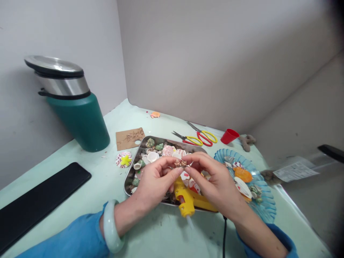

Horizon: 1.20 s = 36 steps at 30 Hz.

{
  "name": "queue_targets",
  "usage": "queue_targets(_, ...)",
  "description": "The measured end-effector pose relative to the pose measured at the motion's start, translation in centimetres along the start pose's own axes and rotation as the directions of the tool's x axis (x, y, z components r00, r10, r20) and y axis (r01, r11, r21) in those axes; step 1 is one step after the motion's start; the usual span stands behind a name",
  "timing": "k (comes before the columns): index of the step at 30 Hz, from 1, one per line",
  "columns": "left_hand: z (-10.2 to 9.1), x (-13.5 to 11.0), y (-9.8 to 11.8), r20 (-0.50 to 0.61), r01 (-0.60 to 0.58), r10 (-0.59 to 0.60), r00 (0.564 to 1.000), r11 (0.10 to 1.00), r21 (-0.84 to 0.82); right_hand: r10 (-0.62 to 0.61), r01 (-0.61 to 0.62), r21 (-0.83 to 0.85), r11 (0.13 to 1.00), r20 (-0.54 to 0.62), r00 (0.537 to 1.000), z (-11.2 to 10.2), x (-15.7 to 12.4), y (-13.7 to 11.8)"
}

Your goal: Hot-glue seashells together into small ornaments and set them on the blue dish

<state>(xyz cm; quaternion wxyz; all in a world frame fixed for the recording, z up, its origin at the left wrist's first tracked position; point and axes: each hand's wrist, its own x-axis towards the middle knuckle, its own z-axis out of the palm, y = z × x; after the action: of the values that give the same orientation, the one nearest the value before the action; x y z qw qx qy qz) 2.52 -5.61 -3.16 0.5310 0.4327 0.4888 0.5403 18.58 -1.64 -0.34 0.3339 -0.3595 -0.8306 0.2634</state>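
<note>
Both my hands meet over a metal tray filled with several seashells. My left hand and my right hand pinch small brown speckled shells between their fingertips, pressed together. A yellow glue gun lies beneath my hands on the tray's near edge, its black cord trailing toward me. I wear blue sleeves and a pale green bangle on my left wrist.
A blue glass plate with shells sits right of the tray. Behind it lie two pairs of scissors and a red cup. A green bin, a cardboard piece and a black pad are at left.
</note>
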Motion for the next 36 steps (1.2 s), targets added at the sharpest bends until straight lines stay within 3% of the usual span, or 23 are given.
queue_targets(12, -0.1, -0.03, -0.03, 0.031, -0.012, 0.011, 0.999, 1.0, 0.013, -0.025, 0.025, -0.023, 0.999, 0.008, 1.0, -0.07, 0.04, -0.26)
queue_targets(29, -0.1, -0.15, 0.1, -0.077, -0.066, 0.068, 0.995, 0.997, 0.031, 0.199, -0.2, 0.024, 0.979, 0.063, 0.978, -0.05, 0.13, -0.09)
queue_targets(36, -0.08, 0.03, -0.1, -0.055, -0.009, 0.008, 0.998, 1.0, -0.005, 0.215, -0.208, 0.098, 0.973, -0.059, 0.975, 0.11, 0.12, 0.31)
